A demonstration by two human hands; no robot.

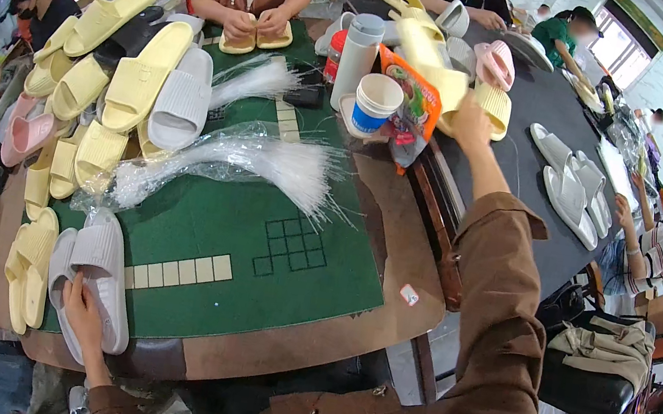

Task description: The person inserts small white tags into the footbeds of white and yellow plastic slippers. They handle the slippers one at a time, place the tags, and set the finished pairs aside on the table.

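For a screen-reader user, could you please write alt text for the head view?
A person's left hand rests on a pair of grey slippers at a green mat's edge, while the right hand reaches to yellow slippers on a black table.

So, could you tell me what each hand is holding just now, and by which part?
The left hand rests on the near end of a pale grey slipper. The right hand grips a yellow slipper at its edge; the exact hold is unclear.
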